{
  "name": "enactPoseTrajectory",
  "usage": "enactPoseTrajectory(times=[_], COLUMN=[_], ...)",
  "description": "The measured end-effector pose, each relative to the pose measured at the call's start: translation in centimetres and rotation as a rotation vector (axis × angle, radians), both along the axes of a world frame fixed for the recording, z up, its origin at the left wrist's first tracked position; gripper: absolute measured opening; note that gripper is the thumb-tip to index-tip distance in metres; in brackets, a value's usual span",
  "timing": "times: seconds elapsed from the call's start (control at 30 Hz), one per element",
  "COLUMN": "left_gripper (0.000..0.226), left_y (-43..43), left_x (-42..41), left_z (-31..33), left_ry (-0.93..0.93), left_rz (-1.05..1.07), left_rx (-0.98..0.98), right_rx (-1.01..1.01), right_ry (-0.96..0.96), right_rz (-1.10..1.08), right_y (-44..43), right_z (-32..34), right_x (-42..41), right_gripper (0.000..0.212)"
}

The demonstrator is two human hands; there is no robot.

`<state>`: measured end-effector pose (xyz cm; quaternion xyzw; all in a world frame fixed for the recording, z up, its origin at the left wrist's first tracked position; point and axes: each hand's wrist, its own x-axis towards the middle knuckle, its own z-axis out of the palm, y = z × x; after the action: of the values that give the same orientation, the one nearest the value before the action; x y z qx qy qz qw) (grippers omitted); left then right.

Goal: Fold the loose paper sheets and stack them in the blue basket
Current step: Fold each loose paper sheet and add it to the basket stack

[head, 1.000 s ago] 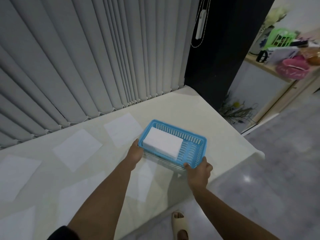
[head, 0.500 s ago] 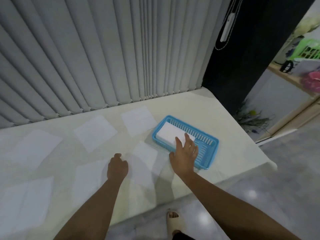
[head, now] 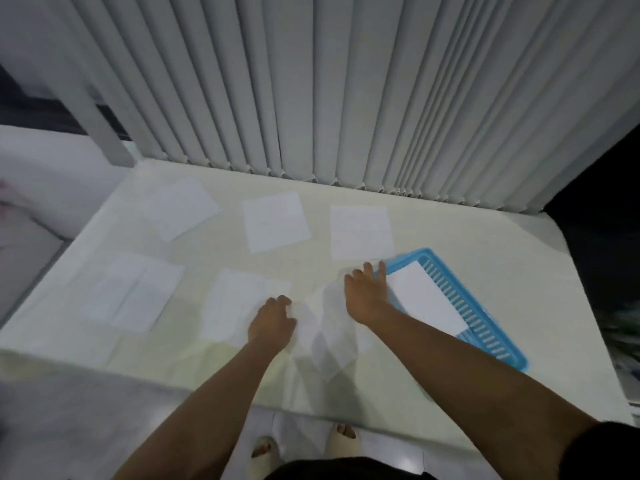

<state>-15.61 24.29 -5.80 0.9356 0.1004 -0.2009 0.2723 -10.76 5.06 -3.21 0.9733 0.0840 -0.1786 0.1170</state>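
- My right hand (head: 367,294) has left the blue basket (head: 464,306) and now lies flat, fingers spread, on the near paper sheet (head: 332,334); its grip holds nothing.
- My left hand (head: 272,322), loosely curled, rests at that sheet's left edge; whether it pinches the paper I cannot tell.
- The basket sits just right of my hand on the counter (head: 485,244), with folded sheets (head: 424,303) inside.
- Five more sheets, faint and blurred, lie beyond.
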Motion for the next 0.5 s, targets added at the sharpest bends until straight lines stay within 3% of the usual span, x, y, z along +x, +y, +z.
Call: enactPoseTrajectory(times=[0.13,0.33,0.5], left_gripper=[0.041,0.037,0.041], left_y=[-0.6,-1.2,-1.9], left_x=[0.0,0.0,1.4], left_z=[0.1,0.4,1.0], left_ry=[0.015,-0.02,-0.063], left_rz=[-0.029,-0.016,-0.117], left_rx=[0.032,0.098,0.072], right_rx=[-0.037,0.077,0.192], right_ry=[-0.008,-0.048,-0.072], right_rz=[0.031,0.169,0.088], right_y=[-0.6,-0.4,-0.3], right_z=[-0.3,-0.4,0.1], right_x=[0.3,0.8,-0.6], right_gripper=[0.051,0.052,0.05])
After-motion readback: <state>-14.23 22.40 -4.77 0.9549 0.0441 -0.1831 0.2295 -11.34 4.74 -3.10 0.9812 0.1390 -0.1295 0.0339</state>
